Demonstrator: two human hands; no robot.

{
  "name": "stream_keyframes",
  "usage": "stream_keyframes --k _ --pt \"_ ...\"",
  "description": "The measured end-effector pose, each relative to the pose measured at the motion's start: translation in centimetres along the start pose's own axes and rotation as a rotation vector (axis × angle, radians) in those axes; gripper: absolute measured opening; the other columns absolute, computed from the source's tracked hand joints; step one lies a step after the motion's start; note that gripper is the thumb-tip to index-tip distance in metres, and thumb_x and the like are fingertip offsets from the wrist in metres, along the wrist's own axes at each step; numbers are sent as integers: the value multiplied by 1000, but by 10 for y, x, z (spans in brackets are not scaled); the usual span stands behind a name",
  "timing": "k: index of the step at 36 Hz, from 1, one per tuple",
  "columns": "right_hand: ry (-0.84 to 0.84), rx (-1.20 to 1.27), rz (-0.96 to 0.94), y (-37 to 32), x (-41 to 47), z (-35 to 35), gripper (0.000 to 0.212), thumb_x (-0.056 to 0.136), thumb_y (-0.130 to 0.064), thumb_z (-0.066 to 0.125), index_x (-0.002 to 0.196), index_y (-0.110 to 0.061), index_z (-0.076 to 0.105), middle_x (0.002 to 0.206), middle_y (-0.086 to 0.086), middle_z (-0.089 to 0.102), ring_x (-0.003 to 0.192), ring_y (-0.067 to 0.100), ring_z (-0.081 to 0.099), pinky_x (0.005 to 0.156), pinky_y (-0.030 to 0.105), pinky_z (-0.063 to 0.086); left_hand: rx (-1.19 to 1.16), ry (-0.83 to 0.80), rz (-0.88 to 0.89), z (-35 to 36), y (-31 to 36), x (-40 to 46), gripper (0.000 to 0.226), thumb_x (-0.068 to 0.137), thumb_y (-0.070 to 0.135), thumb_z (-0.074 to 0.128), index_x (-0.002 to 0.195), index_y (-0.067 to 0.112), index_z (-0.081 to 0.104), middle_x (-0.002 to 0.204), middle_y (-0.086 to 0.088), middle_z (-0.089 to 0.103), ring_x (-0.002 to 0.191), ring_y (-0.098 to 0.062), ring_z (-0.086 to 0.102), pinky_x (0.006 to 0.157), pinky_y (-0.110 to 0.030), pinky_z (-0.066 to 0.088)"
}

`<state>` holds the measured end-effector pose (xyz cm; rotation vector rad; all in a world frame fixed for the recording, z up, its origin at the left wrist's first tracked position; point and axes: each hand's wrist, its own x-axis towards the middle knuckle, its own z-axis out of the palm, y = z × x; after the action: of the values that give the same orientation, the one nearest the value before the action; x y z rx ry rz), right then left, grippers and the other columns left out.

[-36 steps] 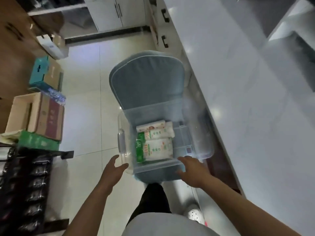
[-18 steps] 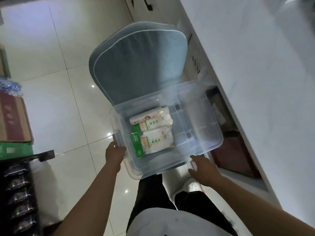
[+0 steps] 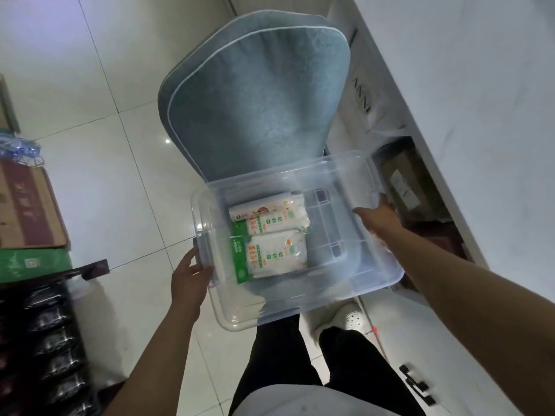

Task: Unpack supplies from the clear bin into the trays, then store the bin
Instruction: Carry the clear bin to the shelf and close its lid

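A clear plastic bin (image 3: 345,283) is held in front of me over the seat of a blue-grey cushioned chair (image 3: 258,94). My left hand (image 3: 189,276) grips the bin's left handle. My right hand (image 3: 380,219) holds its right rim. Inside, on the left half of the bin's floor, lie two white and green supply packs (image 3: 270,238), one behind the other. The right half of the bin's floor is bare. No trays are in view.
A white counter (image 3: 465,100) runs along the right, with a dark box (image 3: 402,190) in the space under it. Cardboard boxes (image 3: 27,211) and a black rack (image 3: 45,340) stand on the left. White tiled floor (image 3: 90,115) lies between.
The bin has come up off the chair seat and closer to me. My right hand shifted from the bin's near edge to its right rim; my left hand closed on the left handle.
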<state>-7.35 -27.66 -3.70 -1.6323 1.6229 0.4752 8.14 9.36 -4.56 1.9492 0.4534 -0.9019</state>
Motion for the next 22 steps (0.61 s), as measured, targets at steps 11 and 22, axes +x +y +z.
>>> stream_keyframes --k 11,22 --pt "149 251 103 30 -5 6 61 85 -40 61 139 -18 47 138 10 53 122 35 52 96 37 45 58 -12 -99 -15 -2 25 59 88 -1 61 139 25 53 98 1 68 97 -25 65 98 -46 51" --pt "34 756 298 119 -85 5 20 84 -22 65 99 -9 65 88 7 59 68 19 51 69 29 40 182 -68 -106 -15 32 27 57 87 6 63 139 25 55 134 -14 61 114 -30 61 87 -35 49"
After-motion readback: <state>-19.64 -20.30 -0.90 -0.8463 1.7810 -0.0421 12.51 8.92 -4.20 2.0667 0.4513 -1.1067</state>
